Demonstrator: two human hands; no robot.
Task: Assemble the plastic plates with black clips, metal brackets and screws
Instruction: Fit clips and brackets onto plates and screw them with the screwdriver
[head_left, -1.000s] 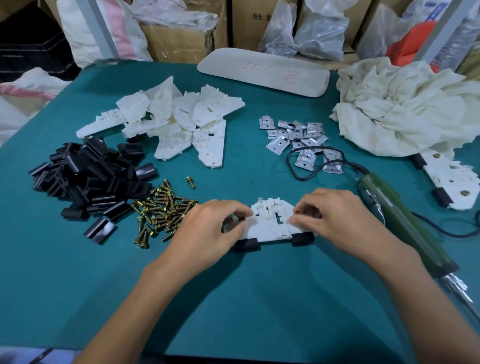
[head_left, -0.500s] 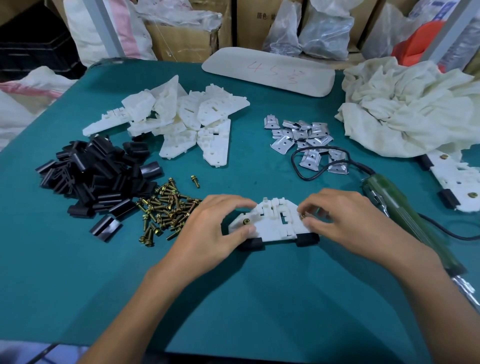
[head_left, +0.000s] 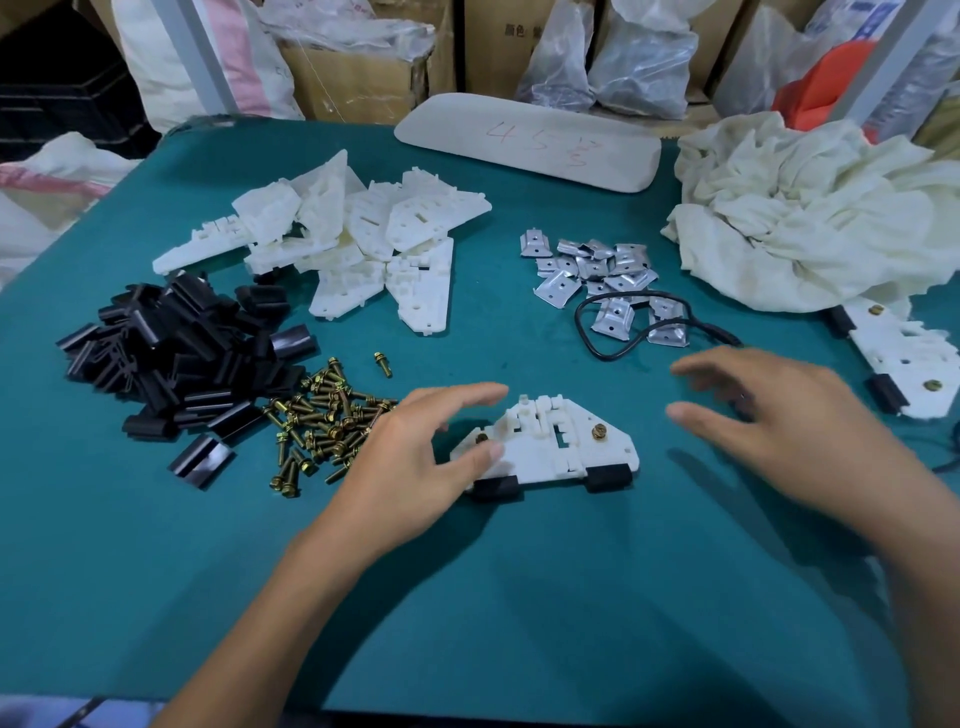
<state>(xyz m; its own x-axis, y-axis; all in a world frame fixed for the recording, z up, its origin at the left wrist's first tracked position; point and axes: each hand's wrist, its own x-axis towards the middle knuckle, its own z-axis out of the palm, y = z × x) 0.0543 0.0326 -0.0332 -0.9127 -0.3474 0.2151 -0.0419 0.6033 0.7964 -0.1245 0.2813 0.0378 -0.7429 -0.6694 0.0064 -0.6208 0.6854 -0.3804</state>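
White plastic plate lies flat near the middle of the green table, and it has two brass screws in it now: one at its 9 o'clock corner and one at its 3 o'clock corner. A second ago both hands were bent over the plate and their fingers hid those spots.

The right hand has now come off the plate and moved out toward 3 o'clock. It is blurry, its fingers are spread loose, and it holds nothing. The left hand has stayed. Its thumb rests on the plate's 9 o'clock corner and its other fingers reach out flat above it, not curled round anything.

I think both screws are only dropped in — the one at 3 o'clock stands tall and looks loose. So the next job is likely to turn them tight. No tool for that can be seen.

The plate is shaped a bit like a wide hill, with bumpy blocks along the top and a small slot in the middle. Two black clips grip its bottom edge at 6 o'clock, one near each end.

The loose screws sit at the plate's 9 o'clock, the spare clips past them, more plates at 11 o'clock and the metal brackets at 1 o'clock.
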